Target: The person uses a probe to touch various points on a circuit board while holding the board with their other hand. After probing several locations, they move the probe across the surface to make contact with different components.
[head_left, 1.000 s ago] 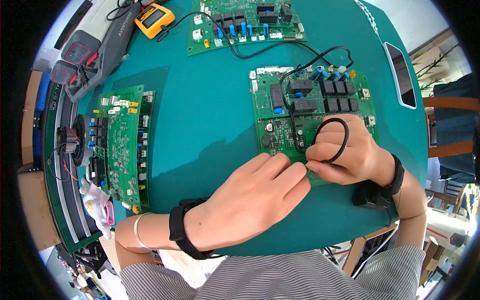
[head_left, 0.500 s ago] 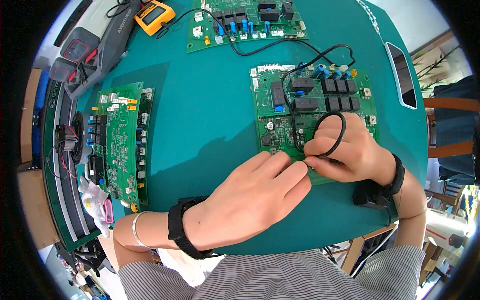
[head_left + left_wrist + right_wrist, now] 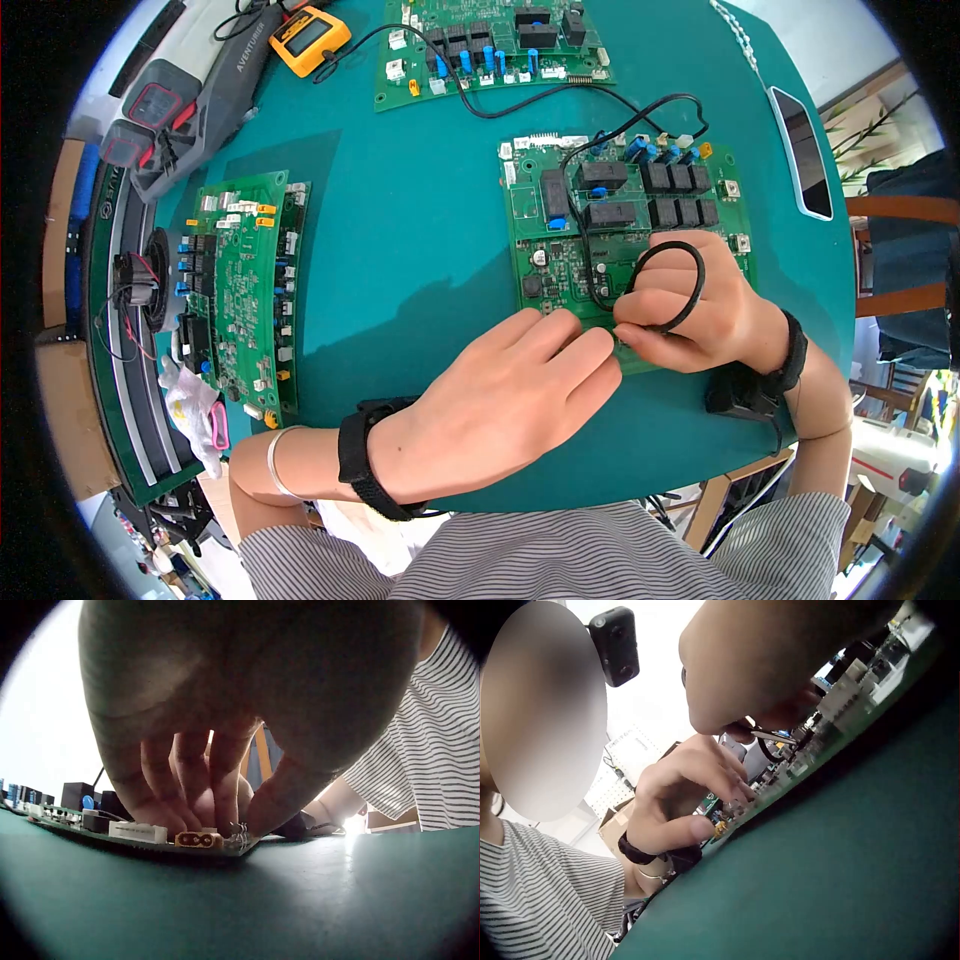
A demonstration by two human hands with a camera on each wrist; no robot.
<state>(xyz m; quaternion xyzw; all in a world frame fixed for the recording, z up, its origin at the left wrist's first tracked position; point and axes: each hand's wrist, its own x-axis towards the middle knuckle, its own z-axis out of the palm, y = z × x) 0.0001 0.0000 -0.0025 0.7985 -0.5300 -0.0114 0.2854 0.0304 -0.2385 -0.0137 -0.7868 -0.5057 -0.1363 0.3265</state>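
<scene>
In the head view a green circuit board (image 3: 740, 212) lies on the table at centre right. My left hand (image 3: 500, 400) holds its near left corner. The left wrist view shows those fingers bent down onto the board behind a white connector (image 3: 138, 832) and an orange connector (image 3: 196, 840), the thumb at the corner. My right hand (image 3: 700, 300) is over the near part of the board, fingers curled, gripping the black cable (image 3: 703, 272), which loops above the knuckles. A thin pale strip (image 3: 774, 737) shows at its fingertips in the right wrist view. The cable's end is hidden.
A yellow meter (image 3: 309, 42) sits at the back left, the cable running from it. Other circuit boards stand at left (image 3: 245, 300) and lie at the back (image 3: 390, 90). A phone (image 3: 801, 150) is at the right edge. A black box (image 3: 740, 393) sits beside my right wrist.
The cable loop over my right hand has shifted slightly to the right. Both hands keep their places on the board.
</scene>
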